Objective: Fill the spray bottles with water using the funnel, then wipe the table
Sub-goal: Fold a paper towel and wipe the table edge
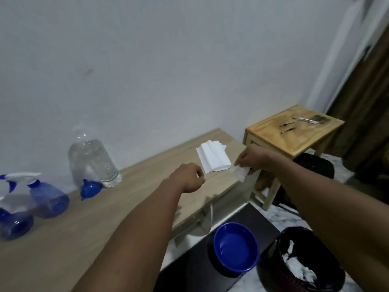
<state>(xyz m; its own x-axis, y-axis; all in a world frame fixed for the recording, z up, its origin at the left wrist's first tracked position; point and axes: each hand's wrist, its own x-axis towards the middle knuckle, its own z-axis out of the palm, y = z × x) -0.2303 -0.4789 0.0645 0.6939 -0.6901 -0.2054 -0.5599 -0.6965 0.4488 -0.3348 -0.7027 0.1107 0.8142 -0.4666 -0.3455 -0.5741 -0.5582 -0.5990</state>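
Observation:
Two blue spray bottles with white triggers stand at the left of the wooden table [63,239]: one [47,197] further back, one [14,220] nearer the edge. A blue funnel [90,189] lies beside a clear water bottle [93,163] by the wall. A stack of white tissues [212,157] lies at the table's far right end. My right hand [250,160] pinches a crumpled white tissue [240,172] just right of the stack. My left hand [189,178] hovers over the table with its fingers curled and nothing in it.
A small wooden stool [294,131] with dark items on top stands to the right of the table. On the floor below sit a blue bowl [235,247] and a black bin [303,264] holding used white tissues. A brown curtain hangs at the far right.

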